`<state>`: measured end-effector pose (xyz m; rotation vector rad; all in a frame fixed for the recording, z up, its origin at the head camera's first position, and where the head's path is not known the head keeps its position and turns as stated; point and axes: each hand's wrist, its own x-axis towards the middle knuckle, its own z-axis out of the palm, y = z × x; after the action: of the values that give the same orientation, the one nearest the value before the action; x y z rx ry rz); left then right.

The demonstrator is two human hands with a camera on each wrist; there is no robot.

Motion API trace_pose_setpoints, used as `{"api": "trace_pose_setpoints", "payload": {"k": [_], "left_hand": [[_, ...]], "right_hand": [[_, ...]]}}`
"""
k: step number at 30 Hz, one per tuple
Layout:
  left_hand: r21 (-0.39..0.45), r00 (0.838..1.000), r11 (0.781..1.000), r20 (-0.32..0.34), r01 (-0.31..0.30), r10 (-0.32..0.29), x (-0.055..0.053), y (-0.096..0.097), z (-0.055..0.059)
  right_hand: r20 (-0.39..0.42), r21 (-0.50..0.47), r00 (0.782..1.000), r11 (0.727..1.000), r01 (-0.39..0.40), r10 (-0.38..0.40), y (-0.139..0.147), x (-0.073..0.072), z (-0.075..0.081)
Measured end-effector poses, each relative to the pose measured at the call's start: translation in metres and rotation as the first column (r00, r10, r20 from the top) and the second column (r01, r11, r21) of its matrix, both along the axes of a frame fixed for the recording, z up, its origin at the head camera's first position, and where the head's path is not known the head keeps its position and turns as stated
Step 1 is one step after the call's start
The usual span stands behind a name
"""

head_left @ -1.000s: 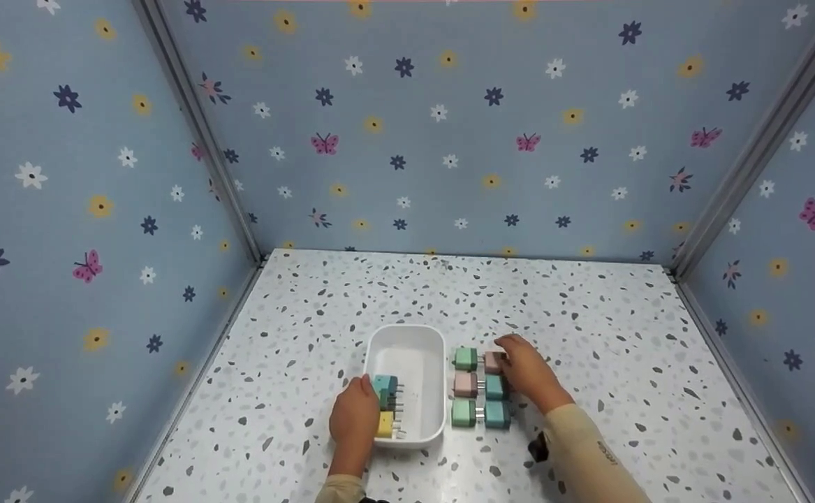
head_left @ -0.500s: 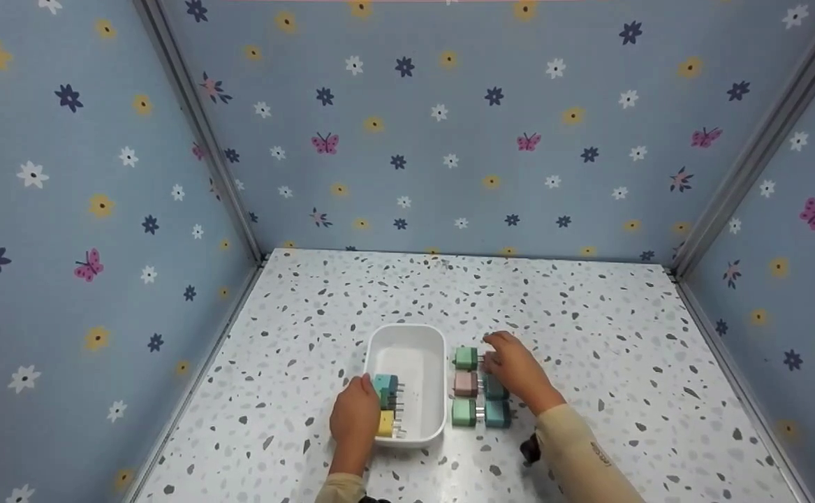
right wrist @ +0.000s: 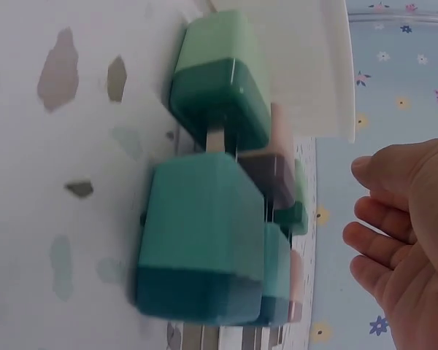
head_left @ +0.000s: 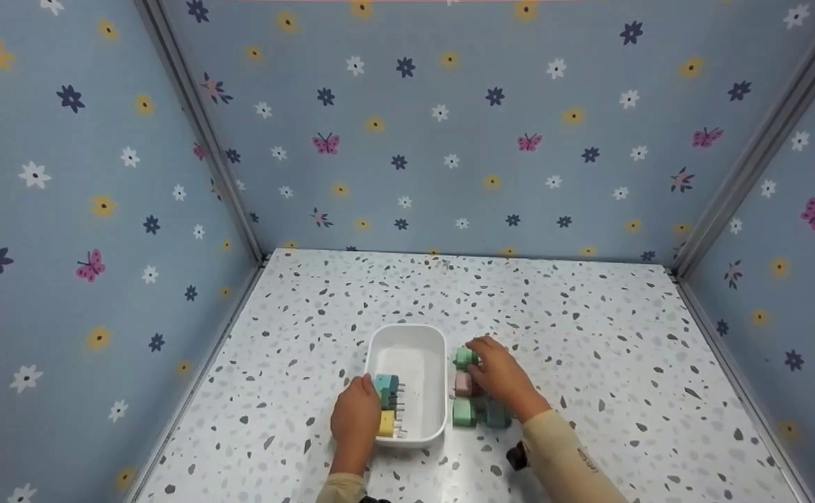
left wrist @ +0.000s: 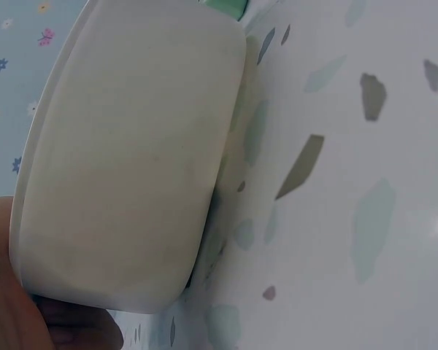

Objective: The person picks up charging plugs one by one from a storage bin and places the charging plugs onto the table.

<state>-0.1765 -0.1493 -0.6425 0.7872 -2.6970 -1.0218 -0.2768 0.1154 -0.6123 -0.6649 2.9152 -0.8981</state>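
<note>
My left hand (head_left: 355,419) grips the left side of a white plastic box (head_left: 407,325), its fingers under the rim in the left wrist view. Inside the box stand a teal charger plug (head_left: 385,383) and a yellow charger plug (head_left: 386,423), prongs to the right. Just right of the box, several charger plugs lie in two columns: a light green plug (head_left: 463,412), a pink plug (head_left: 463,384) and a teal plug (right wrist: 204,226) among them. My right hand (head_left: 501,377) is over these, partly hiding the right column. In the right wrist view its fingers are loosely bent, holding nothing.
The speckled white tabletop (head_left: 589,335) stretches behind and to both sides. Blue flowered panels (head_left: 449,140) close it in at the back, left and right, with grey metal posts (head_left: 201,126) at the corners.
My right hand has moved left across the plugs, from the right column toward the left one, covering more of them. My left hand and the box have stayed put.
</note>
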Motion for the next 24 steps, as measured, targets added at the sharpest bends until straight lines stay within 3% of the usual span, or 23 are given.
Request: {"api": "trace_pose_setpoints", "payload": {"k": [7,24], "left_hand": [[0.009,1.000,1.000,0.015,0.009,-0.009,0.000,0.000,0.000],[0.001,1.000,1.000,0.000,0.006,-0.006,0.000,0.000,-0.001]], "right_hand": [[0.019,0.023,0.999,0.999,0.027,-0.028,-0.017,0.007,0.003],[-0.051,0.004,0.996,0.997,-0.074,0.074,-0.046,0.019,0.002]]}}
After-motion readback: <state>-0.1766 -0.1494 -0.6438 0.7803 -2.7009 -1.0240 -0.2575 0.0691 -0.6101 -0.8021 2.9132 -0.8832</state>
